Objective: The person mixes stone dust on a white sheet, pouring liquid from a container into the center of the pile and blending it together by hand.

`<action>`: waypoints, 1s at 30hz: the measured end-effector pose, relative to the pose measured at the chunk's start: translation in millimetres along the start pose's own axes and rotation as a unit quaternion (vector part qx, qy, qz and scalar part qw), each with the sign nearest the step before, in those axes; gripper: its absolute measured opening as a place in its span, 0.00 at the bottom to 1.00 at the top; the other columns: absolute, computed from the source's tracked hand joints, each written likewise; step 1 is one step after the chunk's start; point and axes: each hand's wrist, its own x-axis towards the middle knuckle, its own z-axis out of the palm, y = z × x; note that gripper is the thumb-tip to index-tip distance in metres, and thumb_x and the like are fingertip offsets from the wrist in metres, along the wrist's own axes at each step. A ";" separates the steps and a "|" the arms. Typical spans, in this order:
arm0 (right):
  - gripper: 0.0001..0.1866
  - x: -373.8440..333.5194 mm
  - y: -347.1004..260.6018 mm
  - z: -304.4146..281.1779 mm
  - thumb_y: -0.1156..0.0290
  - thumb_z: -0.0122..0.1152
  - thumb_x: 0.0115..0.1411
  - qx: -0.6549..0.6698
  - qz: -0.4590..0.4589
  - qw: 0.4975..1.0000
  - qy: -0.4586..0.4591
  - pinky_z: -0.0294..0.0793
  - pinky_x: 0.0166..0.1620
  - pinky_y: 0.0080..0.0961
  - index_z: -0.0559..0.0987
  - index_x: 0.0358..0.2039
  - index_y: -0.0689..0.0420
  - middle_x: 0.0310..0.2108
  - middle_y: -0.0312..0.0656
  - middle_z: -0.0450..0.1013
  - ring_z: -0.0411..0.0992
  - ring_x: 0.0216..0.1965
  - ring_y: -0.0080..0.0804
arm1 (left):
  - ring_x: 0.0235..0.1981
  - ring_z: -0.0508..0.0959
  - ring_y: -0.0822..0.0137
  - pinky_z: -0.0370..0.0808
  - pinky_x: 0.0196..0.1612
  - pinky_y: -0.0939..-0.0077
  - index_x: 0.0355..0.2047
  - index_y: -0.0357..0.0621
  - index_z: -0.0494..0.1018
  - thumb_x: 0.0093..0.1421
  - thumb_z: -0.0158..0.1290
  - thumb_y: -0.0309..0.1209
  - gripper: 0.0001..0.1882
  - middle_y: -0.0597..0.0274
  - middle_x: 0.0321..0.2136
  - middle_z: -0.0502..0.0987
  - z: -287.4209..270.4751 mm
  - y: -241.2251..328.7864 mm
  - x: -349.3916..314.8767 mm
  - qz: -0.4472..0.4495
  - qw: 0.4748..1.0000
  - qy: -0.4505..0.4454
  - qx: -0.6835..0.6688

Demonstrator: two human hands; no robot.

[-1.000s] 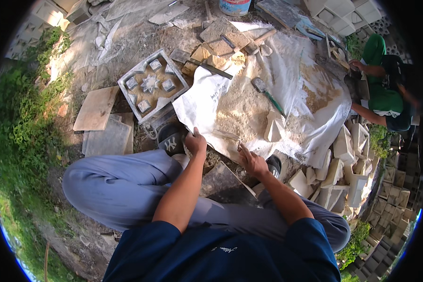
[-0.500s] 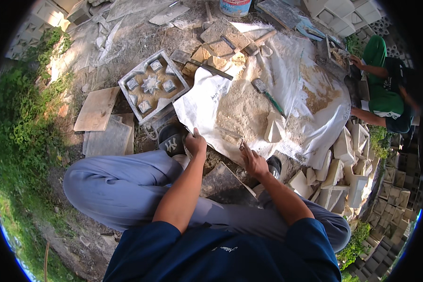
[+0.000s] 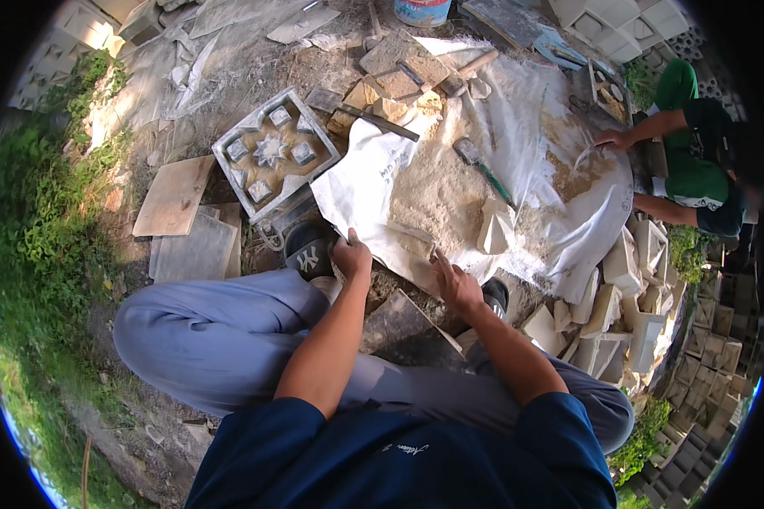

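Observation:
I sit low with my knees apart, in grey-blue trousers. My left hand [image 3: 352, 256] closes on the near edge of a white woven sheet [image 3: 369, 174] that is spread on the ground with a heap of pale sand [image 3: 437, 191] on it. My right hand [image 3: 454, 282] lies on the same edge a little to the right, fingers pointing at the sand; its grip is hidden from me. A dark flat slab [image 3: 399, 327] lies between my feet, below both hands.
A square grey mould [image 3: 272, 153] with a star pattern sits left of the sheet. A green-handled tool [image 3: 484, 170] and a pale cast piece [image 3: 497, 229] lie on the sand. Flat boards [image 3: 174, 197] at left, stacked cast blocks [image 3: 637, 288] at right, a person in green [image 3: 696, 161] beyond.

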 end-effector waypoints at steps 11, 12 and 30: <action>0.32 6.0 3.6 -3.3 0.57 0.47 0.71 -0.010 -0.009 0.999 0.041 0.77 0.32 0.53 0.53 0.72 0.47 0.35 0.54 0.77 0.76 0.29 0.61 | 0.17 0.79 0.53 0.75 0.18 0.60 0.31 0.26 0.75 0.69 0.51 0.40 0.23 0.45 0.24 0.77 0.3 3.8 -4.1 0.039 0.998 0.008 0.054; 0.32 7.2 -1.2 -3.8 0.57 0.47 0.71 -0.008 -0.013 0.999 0.041 0.77 0.32 0.53 0.53 0.72 0.47 0.35 0.54 0.77 0.76 0.29 0.61 | 0.17 0.79 0.53 0.75 0.18 0.60 0.31 0.26 0.75 0.69 0.51 0.40 0.23 0.45 0.24 0.77 -2.1 1.7 -0.9 0.039 0.998 0.012 0.054; 0.33 50.5 3.7 -21.0 0.58 0.49 0.70 -0.010 0.005 0.989 0.148 0.77 0.30 0.55 0.53 0.72 0.45 0.34 0.58 0.78 0.78 0.31 0.61 | 0.36 0.79 0.35 0.72 0.41 0.50 0.36 0.27 0.78 0.68 0.51 0.39 0.20 0.33 0.32 0.80 -15.8 24.4 -3.0 -0.062 0.997 -0.014 0.043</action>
